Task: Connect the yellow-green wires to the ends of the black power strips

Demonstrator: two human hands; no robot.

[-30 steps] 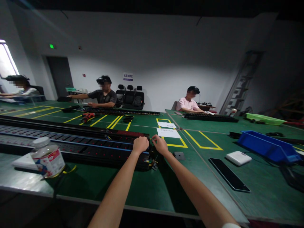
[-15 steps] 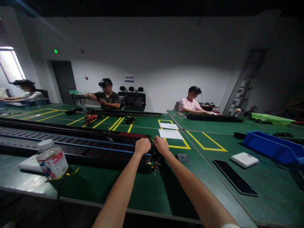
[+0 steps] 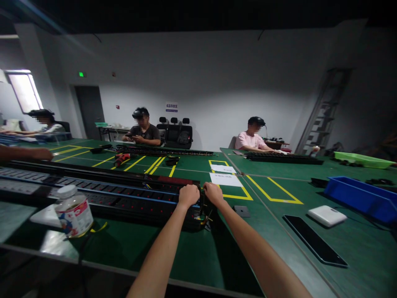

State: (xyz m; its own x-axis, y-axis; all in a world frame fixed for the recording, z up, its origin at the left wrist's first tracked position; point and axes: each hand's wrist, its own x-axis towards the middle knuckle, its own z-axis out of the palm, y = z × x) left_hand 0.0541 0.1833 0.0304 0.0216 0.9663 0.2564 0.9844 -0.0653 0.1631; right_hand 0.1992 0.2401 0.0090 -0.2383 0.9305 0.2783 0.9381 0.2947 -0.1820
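I'm fisting my left hand (image 3: 188,195) on the power strip (image 3: 136,203) end, my right hand (image 3: 213,193) curling shut just beside it, perhaps pinching wires (image 3: 207,218); I judge steadiness is needed next.

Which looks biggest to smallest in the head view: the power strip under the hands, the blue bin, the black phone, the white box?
1. power strip, runs far to the left
2. blue bin, cut by the right edge
3. black phone
4. white box
The bin lies farther from the camera than the phone, so its true size is unsure.

Green table (image 3: 192,252) with yellow lines, black power strip (image 3: 124,203), blue bin (image 3: 359,198), red-labelled jar (image 3: 74,211)
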